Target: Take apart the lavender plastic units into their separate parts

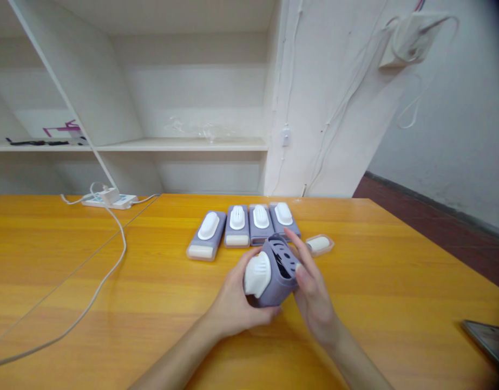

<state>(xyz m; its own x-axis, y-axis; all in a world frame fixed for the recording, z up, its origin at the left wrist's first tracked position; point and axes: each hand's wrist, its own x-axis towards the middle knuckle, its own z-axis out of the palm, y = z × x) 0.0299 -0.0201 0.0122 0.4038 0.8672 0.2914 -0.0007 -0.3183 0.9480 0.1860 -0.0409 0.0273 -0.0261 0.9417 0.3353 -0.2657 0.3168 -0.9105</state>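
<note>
Both of my hands hold one purple box-shaped device (276, 279) with a white rounded part on its side, just above the orange table (160, 303). My left hand (233, 303) cups it from below and behind, fingers wrapped round it. My right hand (312, 287) grips its right side, with the fingers reaching over the slotted top. Behind it lies a row of several similar purple devices with white tops (245, 227). A small clear lid with a white piece (319, 245) lies to the right of that row.
A white power strip (109, 200) sits at the far left of the table, and its white cable (111, 254) trails toward the near left edge. A dark phone (488, 341) lies at the right edge. White shelves stand behind the table.
</note>
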